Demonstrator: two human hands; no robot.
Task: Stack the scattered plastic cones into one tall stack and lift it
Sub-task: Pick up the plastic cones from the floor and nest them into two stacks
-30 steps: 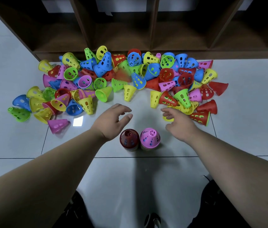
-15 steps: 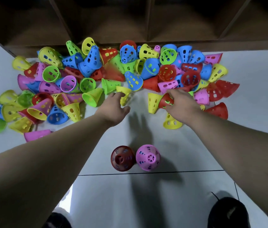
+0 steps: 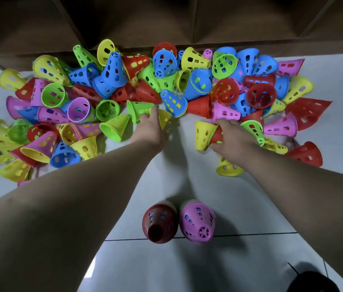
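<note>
While scattered cones point(image 3: 86, 106) are heaped against the shelf unit point(image 3: 166, 22), the left hand point(image 3: 150, 131) is laid on a yellow cone point(image 3: 164, 119); whether it is clasped cannot be told, the fingertips being hidden. Nearer, a red stack point(image 3: 160, 224) and a pink stack point(image 3: 198, 222) are stood side by side. A red cone point(image 3: 217, 137) is grasped by the right hand point(image 3: 232, 139).

Pale tiled floor point(image 3: 339, 66), crossed near the bottom by a dark grout line point(image 3: 250, 234); a second grout line point(image 3: 327, 268) is seen running off at the lower right. Along the top edge, a dark brown wooden shelf unit point(image 3: 166, 22) is shown standing on the floor, divided into open compartments by upright panels point(image 3: 194, 17). A bright reflection point(image 3: 93, 268) is seen on the floor at lower left. A dark rounded object point(image 3: 311, 281), cut off at the lower right, cannot be identified.
</note>
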